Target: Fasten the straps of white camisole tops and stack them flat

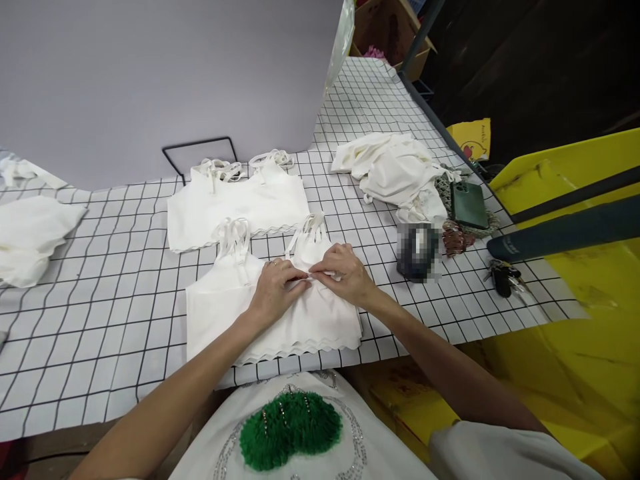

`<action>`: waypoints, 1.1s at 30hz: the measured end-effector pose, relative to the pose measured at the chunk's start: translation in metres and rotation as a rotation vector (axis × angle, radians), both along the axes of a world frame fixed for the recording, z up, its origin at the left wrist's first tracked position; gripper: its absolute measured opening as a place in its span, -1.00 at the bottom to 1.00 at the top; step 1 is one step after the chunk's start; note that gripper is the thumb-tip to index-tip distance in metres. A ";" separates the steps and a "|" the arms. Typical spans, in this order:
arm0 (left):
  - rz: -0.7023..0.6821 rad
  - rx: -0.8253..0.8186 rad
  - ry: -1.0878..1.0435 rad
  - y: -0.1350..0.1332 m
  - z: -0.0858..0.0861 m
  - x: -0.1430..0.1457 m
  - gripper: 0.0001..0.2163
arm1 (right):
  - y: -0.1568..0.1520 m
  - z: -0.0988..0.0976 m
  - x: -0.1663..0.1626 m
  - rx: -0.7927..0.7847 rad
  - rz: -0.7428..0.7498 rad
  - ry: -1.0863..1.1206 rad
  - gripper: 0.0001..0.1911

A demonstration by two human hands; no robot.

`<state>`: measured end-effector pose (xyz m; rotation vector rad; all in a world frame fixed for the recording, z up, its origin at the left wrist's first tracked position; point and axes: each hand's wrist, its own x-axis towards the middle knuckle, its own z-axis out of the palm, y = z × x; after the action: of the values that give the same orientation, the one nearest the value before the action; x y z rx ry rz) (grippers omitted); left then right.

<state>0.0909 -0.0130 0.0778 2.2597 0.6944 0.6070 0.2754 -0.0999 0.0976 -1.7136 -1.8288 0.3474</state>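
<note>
A white bra top [225, 320] with thin straps and a wavy lower edge lies flat on a stack of similar ones in front of me. My left hand [281, 287] and my right hand [345, 275] meet at its middle. Both pinch the white fabric between thumb and forefinger, fingertips almost touching. The cloth puckers slightly there. The exact bit being pinched is hidden by my fingers. Behind it rests another stack of white bra tops [235, 207], straps gathered at the top.
White garments lie crumpled [390, 167] at the right, and others are folded [35, 233] at the left. A green phone [469, 204], a blurred dark object [418, 252] and keys [504, 279] sit near the right edge of the checked table [125, 320]. A grey panel [160, 73] stands behind.
</note>
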 end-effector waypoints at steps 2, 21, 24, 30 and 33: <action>0.003 -0.004 -0.008 -0.001 0.000 0.001 -0.96 | 0.001 -0.001 -0.001 -0.001 0.001 0.002 -0.89; -0.008 0.009 -0.027 -0.004 -0.002 0.004 -0.94 | 0.004 0.012 -0.002 -0.090 0.101 0.147 -0.90; -0.004 0.008 -0.028 -0.004 -0.003 0.005 -0.93 | 0.004 0.011 -0.003 -0.068 0.097 0.147 -0.91; -0.001 0.007 -0.041 -0.004 -0.003 0.004 -0.91 | 0.000 0.006 -0.004 0.007 0.092 0.098 -0.90; 0.002 0.026 -0.061 -0.004 -0.004 0.004 -0.91 | -0.001 0.002 -0.004 0.036 0.069 0.072 -0.89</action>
<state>0.0950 -0.0174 0.0736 2.2550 0.6624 0.6871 0.2717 -0.1014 0.0996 -1.5965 -1.8346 0.3967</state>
